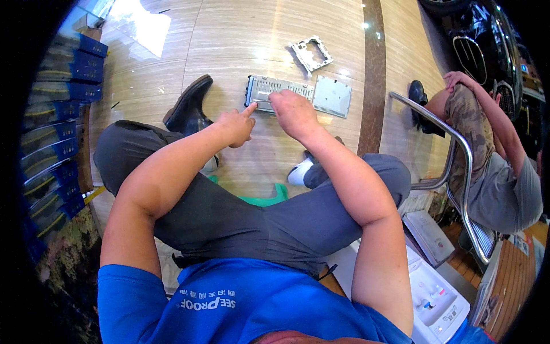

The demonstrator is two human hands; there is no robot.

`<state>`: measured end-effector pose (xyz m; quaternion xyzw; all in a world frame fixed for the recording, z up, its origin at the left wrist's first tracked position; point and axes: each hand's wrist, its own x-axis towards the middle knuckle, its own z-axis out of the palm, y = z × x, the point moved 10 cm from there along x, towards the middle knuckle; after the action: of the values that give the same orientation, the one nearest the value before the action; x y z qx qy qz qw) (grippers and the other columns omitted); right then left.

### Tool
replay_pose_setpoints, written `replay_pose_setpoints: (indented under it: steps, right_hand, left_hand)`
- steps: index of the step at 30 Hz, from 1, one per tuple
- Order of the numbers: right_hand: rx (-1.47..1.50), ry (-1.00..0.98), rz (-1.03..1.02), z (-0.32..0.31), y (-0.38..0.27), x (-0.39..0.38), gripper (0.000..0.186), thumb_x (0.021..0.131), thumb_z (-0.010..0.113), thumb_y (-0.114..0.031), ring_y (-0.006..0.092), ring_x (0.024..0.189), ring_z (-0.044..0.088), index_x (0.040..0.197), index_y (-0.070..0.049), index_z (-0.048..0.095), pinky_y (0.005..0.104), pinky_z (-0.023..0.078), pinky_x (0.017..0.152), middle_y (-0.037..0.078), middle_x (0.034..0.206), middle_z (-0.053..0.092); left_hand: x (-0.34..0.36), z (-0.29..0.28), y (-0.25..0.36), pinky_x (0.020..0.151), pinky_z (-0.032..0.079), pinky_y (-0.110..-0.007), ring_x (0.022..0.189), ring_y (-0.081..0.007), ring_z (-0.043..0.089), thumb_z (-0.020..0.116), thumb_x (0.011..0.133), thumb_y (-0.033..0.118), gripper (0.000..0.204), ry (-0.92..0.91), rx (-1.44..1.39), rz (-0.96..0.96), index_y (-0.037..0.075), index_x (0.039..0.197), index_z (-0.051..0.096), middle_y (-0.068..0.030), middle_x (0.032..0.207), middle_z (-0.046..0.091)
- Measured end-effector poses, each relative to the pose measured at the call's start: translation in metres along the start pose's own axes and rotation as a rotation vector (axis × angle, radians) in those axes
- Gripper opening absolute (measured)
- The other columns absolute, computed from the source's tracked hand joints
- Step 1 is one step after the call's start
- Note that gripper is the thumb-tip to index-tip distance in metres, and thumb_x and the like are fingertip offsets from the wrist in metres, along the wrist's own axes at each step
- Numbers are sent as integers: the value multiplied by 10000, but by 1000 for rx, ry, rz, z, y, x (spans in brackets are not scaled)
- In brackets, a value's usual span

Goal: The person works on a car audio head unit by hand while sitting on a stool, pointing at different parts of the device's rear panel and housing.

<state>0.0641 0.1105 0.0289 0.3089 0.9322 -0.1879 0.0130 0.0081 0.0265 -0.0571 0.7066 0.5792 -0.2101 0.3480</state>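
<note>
Two bare hands meet at a flat metal box (283, 85) lying on the tiled floor (240, 46). The left hand (234, 127) comes to the box's near left corner, its index finger stretched out to that corner and its other fingers loosely curled, apart from it; whether the fingertip touches or only points is hard to tell. The right hand (295, 112) is over the middle of the box, its fingers (276, 98) bunched together at the top; whether they pinch something small cannot be told.

Just right of the right fingers, a thin metal plate (332, 96) lies close against the box's right end. Beyond those fingers and to their right, a pale open frame (300, 54) lies by itself. Left of the left fingers stands a dark boot (197, 106), and farther left rise stacked blue boxes (89, 63). Well to the right of both hands, another person (498, 132) sits beside a shiny metal rail (467, 155).
</note>
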Motion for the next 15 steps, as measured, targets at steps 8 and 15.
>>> replay_pose_setpoints:
  steps: [8,15]
  right_hand:
    - [-4,15,-38,2,-1,0,110,863,534,-88,353,889,653,935,-71,616,462,542,754,168,913,624]
    - [10,10,-68,1,-3,1,107,855,548,-79,352,897,648,935,-69,618,466,536,750,161,923,618]
  left_hand:
    - [1,0,0,967,499,-479,1236,-363,538,679,901,304,506,6,1,12,83,1335,541,-122,1632,164]
    - [3,2,0,964,502,-478,1231,-368,542,679,900,299,497,3,3,8,80,1326,545,-130,1626,182]
